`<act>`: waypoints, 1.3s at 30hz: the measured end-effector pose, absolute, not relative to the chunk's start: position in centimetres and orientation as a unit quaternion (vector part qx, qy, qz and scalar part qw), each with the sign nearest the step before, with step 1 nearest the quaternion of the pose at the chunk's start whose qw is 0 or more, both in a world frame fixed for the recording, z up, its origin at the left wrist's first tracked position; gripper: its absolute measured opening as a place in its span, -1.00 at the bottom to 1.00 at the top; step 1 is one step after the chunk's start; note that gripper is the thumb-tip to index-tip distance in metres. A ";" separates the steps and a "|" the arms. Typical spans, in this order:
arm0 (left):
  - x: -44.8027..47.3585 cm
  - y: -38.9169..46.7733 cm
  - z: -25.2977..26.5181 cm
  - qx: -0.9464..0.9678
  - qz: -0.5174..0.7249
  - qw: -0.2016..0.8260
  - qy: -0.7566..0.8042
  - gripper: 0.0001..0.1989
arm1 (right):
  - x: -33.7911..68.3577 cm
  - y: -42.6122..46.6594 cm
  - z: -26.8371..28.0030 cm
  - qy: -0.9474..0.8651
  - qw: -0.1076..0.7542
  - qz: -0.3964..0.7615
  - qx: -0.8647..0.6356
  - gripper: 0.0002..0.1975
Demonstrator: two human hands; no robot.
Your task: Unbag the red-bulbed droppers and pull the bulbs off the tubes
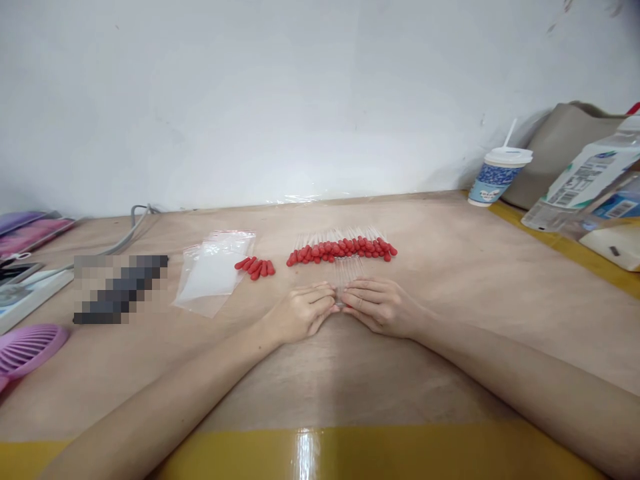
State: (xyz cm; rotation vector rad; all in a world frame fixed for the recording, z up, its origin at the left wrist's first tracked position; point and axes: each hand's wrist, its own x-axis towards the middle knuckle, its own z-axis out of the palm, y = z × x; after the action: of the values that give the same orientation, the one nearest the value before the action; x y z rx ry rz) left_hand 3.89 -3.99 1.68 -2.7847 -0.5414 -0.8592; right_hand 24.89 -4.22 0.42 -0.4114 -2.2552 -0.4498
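Note:
My left hand (pixel 309 309) and my right hand (pixel 381 304) meet near the table's middle, fingers closed around the near ends of a bunch of thin clear tubes (pixel 350 269). The tubes point away from me and reach up to a row of red rubber bulbs (pixel 345 249). Behind that row, more clear stems stick out toward the wall, like droppers laid side by side. Whether the held tubes join the bulbs is hard to tell. Left of the row lies a small pile of loose red bulbs (pixel 256 267). My fingers hide the tubes' near ends.
Clear zip bags (pixel 210 273) lie left of the loose bulbs. Farther left are a blurred-out dark object (pixel 123 290), a grey cable (pixel 131 233) and a pink fan (pixel 33 350). At right stand a lidded paper cup (pixel 497 177), a plastic bottle (pixel 583 177) and a grey bin (pixel 555 147).

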 end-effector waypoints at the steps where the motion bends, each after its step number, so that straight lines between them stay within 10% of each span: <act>1: 3.8 -4.0 1.7 -0.935 -0.291 0.084 -0.184 -0.85 | 25.0 -4.2 0.4 -0.888 0.393 -0.178 -0.161 -0.85; 28: 2.5 -0.9 0.2 -0.861 -0.344 0.116 -0.355 -0.61 | 28.9 -0.7 -1.1 -0.775 0.452 -0.004 -0.442 -0.83; 39: 3.0 -0.3 -0.4 -0.866 -0.375 0.101 -0.316 -0.85 | 28.5 -0.4 -1.3 -0.773 0.444 0.037 -0.452 -0.90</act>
State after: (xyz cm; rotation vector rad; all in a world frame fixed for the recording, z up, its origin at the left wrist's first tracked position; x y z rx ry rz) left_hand 2.97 -0.28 -0.41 -2.5576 -0.9348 -1.1068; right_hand 28.53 -0.42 -1.32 -1.1215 -1.9161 0.0921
